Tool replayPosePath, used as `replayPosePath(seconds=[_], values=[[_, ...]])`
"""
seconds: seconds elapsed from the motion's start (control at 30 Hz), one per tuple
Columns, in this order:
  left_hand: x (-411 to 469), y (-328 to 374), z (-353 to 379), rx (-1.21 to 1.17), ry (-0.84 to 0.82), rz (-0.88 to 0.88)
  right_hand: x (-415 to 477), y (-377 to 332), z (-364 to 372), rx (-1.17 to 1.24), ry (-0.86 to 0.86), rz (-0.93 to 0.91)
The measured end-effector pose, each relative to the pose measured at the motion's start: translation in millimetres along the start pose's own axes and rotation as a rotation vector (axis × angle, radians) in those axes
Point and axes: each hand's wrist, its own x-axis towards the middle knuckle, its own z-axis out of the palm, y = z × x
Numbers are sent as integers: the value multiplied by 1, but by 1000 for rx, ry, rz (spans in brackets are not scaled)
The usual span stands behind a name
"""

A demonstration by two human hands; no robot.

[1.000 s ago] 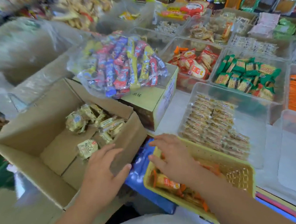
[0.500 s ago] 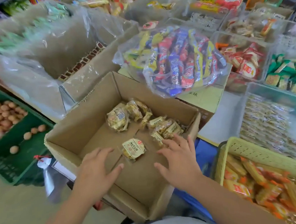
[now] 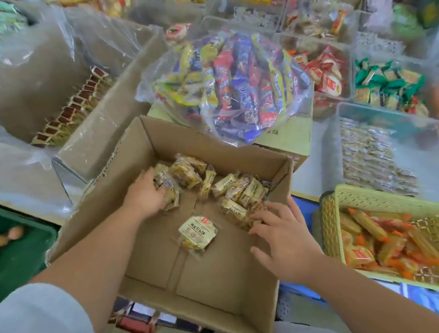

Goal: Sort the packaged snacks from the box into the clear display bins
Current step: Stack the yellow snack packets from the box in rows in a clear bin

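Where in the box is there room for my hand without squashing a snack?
The box floor is bare from the lone packet to the near wall. The white table strip between box and clear bin is free. The far side is crowded: the left hand grips one end of the snack pile, the right hand touches the other.

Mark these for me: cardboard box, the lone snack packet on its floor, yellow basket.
cardboard box (image 3: 207, 289), head view, bare floor near the front wall.
lone snack packet (image 3: 197, 233), head view, middle of the wrapper.
yellow basket (image 3: 373, 197), head view, far wall under the rim.
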Motion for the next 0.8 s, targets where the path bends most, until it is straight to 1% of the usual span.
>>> replayPosePath(seconds=[0.07,0.17,0.3,0.43,0.57,0.67,0.8], values=[[14,-2,9,1,-20,2,0,1,2,-4,5,5],[24,-5,15,131,-30,-29,0,0,3,-21,-1,12],[24,-7,21,218,-80,-16,1,1,6,-13,26,25],[21,-11,33,403,-71,1,2,2,9,-17,32,30],[18,-9,38,538,-140,-5,3,2,9,-26,23,42],[16,-8,37,503,-199,21,3,1,9,-27,13,44],[14,-10,32,292,-272,1,3,1,9,-32,11,44]])
